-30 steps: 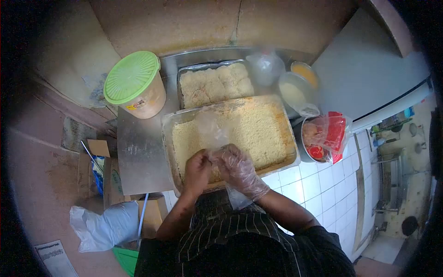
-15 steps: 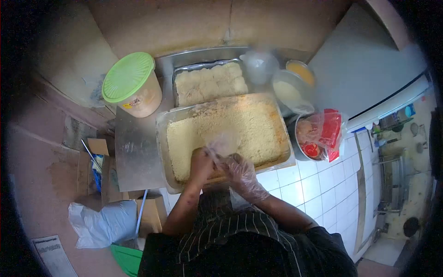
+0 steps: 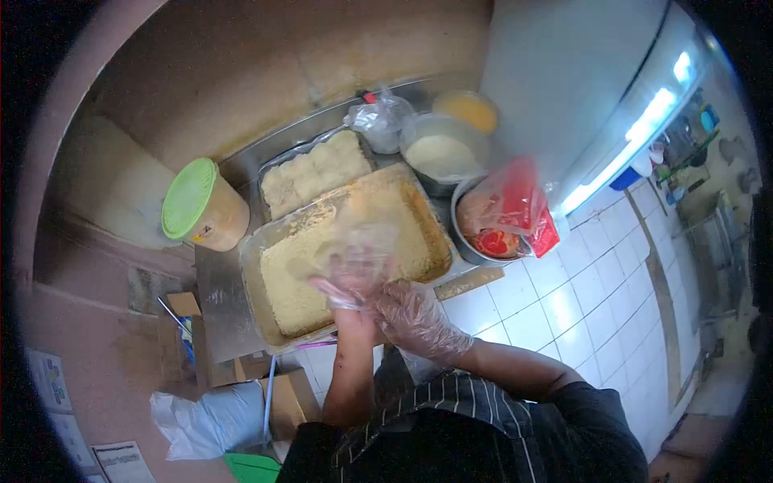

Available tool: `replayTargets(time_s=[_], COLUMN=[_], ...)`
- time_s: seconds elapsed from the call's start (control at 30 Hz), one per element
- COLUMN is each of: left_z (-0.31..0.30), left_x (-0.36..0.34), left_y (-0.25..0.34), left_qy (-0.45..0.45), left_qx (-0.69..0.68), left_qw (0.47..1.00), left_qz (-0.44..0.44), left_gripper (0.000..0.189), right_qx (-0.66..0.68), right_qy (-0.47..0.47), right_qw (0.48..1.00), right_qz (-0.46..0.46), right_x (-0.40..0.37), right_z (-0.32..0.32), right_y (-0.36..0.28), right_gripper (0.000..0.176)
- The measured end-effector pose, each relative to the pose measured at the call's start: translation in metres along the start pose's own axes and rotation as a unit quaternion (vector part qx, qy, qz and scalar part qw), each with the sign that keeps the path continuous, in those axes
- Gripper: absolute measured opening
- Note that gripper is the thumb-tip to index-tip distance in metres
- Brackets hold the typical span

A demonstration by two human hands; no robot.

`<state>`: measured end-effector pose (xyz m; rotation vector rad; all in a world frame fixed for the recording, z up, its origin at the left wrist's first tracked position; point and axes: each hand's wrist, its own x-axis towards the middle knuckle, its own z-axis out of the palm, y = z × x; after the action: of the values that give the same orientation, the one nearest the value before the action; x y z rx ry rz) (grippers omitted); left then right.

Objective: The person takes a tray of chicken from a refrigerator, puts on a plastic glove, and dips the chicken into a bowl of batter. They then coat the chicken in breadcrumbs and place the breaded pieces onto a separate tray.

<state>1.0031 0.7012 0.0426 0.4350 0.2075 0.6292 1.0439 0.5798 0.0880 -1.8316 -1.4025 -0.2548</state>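
My left hand (image 3: 354,272) is partly inside a clear plastic glove (image 3: 372,238), over the near side of a metal pan. Its thumb stands apart from the other fingers, which look stretched out but blurred. My right hand (image 3: 419,318) wears a clear plastic glove too. Its fingers are closed at the left wrist, pinching the edge of the left glove. Beneath the hands, the large rectangular pan (image 3: 250,282) holds a layer of pale crumbly powder (image 3: 294,294).
Behind the pan is a tray of pale dough pieces (image 3: 318,173). A green-lidded tub (image 3: 205,205) stands left. At right are bowls of a cream-coloured substance (image 3: 441,154) and something yellow (image 3: 467,111), plus a pot (image 3: 463,229) with red plastic packaging (image 3: 519,193).
The left hand, bare and bunched before, has gone into the plastic glove and extended over the pan. My right hand has stayed close to the left wrist. The camera view has turned.
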Motion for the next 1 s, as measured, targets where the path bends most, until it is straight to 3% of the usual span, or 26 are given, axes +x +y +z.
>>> replayTargets(time_s=[0.1,0.2,0.27,0.33,0.4,0.5,0.6,0.67,0.7,0.73,0.77,0.83,0.9,1.0], left_z=[0.022,0.022,0.019,0.013,0.011,0.025,0.034,0.048,0.053,0.053,0.05,0.049,0.05,0.042], left_x=[-0.007,-0.012,0.0,0.001,-0.005,-0.014,-0.007,-0.002,0.001,0.005,0.008,0.012,0.011,0.009], left_y=[-0.019,-0.05,-0.072,-0.082,-0.08,-0.09,-0.1,-0.102,-0.102,-0.103,-0.104,-0.105,-0.109,-0.104], left_qy=[-0.169,-0.086,0.047,0.04,-0.114,-0.173,-0.11,0.0,0.055,0.055,0.057,0.073,0.094,0.069], left_qx=[-0.076,-0.063,-0.055,-0.063,-0.08,-0.098,-0.126,-0.073,-0.047,-0.033,-0.018,0.022,0.063,0.09], left_qw=[0.976,0.991,0.997,0.997,0.987,0.961,0.969,0.991,0.994,0.996,0.998,0.997,0.992,0.992], left_qz=[-0.117,-0.084,0.009,0.012,-0.078,-0.192,-0.184,-0.116,-0.08,-0.059,-0.038,0.018,0.063,0.054], left_gripper=[0.083,0.079,0.084,0.086,0.087,0.087,0.095,0.099,0.102,0.104,0.105,0.108,0.107,0.101], right_qx=[0.052,0.031,0.084,0.117,0.127,0.192,0.177,0.355,0.35,0.344,0.248,0.161,0.187,0.162], right_qy=[0.013,-0.007,0.018,0.008,-0.031,-0.012,-0.081,-0.102,-0.084,-0.066,-0.019,-0.018,-0.118,-0.087], right_qw=[0.999,0.999,0.996,0.993,0.991,0.979,0.98,0.92,0.924,0.928,0.968,0.986,0.974,0.97], right_qz=[0.003,0.007,0.007,0.018,0.041,0.068,-0.049,0.129,0.126,0.123,0.028,-0.028,0.057,0.159], right_x=[-0.024,-0.055,-0.058,-0.065,-0.072,-0.075,-0.086,-0.084,-0.083,-0.082,-0.087,-0.086,-0.086,-0.094], right_z=[-0.017,-0.013,-0.017,-0.023,-0.029,-0.026,-0.022,-0.034,-0.038,-0.042,-0.042,-0.051,-0.062,-0.045], right_y=[0.018,0.042,0.045,0.049,0.057,0.058,0.065,0.058,0.058,0.058,0.064,0.069,0.066,0.063], right_gripper=[0.03,0.025,0.022,0.018,0.016,0.015,0.012,0.012,0.012,0.011,0.011,0.012,0.012,0.021])
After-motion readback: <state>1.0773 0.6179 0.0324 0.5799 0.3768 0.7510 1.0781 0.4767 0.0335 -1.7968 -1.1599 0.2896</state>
